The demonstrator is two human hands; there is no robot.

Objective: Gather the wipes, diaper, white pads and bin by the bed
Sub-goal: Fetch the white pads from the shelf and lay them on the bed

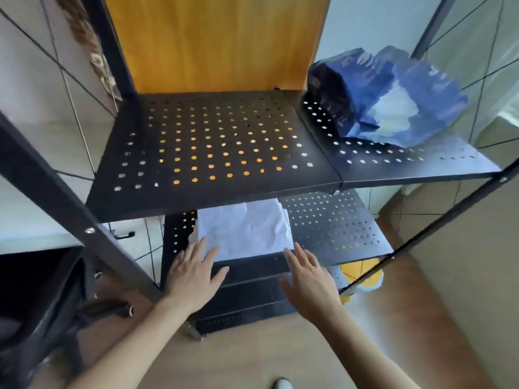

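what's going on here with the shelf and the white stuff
A person is reaching with both bare hands toward a stack of white pads on the middle shelf of a black perforated metal rack. The left hand and right hand are open, fingers spread, at the stack's front edge, not yet gripping it. An opened blue package with white contents sits on the upper shelf to the right, untouched.

pads (244,230) on lower shelf (334,228), bag (387,96) (above)
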